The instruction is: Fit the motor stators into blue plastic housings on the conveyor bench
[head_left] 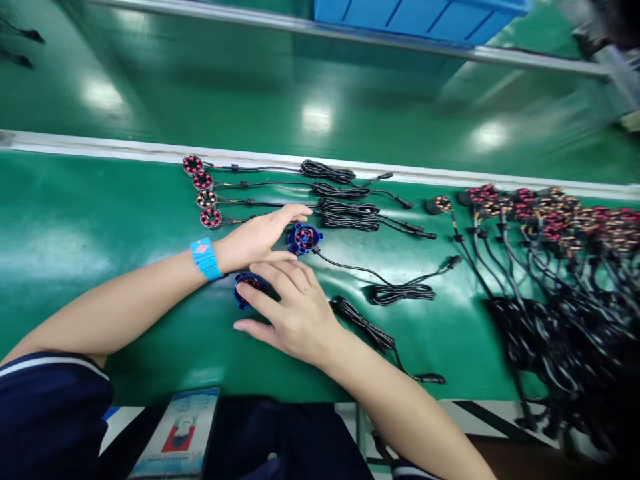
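Observation:
My left hand [257, 237], with a blue wrist strap [205, 258], reaches across the green mat with fingers stretched out, its fingertips beside a blue round holder with a red coil ring [303, 238] and trailing black cable [400, 291]. My right hand [293, 310] lies lower, fingers spread flat, covering part of a second blue holder with a coil ring [246, 288]. Neither hand grips anything.
Several coil rings with bundled black cables [340, 193] lie in a neat row at the far edge. A large tangled heap of coils and cables [560, 267] fills the right. A blue bin [425, 17] stands behind the rail; a card [180, 433] lies near me.

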`<state>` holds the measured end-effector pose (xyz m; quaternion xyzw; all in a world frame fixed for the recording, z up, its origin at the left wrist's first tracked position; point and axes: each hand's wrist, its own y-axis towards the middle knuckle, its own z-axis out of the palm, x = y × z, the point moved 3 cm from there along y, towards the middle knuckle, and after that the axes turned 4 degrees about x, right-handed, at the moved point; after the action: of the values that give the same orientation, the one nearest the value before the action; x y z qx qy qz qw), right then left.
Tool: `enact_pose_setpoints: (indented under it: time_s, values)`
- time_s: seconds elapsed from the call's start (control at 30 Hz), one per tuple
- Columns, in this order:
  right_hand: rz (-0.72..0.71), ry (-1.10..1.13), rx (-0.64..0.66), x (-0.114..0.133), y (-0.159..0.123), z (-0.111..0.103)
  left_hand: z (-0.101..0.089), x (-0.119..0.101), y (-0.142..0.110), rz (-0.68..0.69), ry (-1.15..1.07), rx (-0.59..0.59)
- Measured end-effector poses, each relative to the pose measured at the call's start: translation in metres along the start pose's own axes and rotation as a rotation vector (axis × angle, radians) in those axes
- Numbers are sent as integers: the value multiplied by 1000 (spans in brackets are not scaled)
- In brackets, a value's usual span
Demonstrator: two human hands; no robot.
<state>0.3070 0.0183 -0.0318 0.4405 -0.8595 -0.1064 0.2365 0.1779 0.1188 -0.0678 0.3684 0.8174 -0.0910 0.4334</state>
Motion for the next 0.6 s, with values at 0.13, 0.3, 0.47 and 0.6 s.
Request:
enact_pose_setpoints:
  time_s: [0.13, 0.3, 0.47, 0.6]
  values:
    - [113, -22, 39, 3, -3, 15, -31, -16, -25, -67, 7, -270]
    - [174, -176, 70, -4, 3, 22, -45, -16, -75, -205, 5, -473]
    - [335, -244, -40, -31, 0, 8, -39, -7, -85, -239, 61, -507]
    - [578, -140, 17, -47, -4, -1, -37, -10, -81, -226, 65, -513]
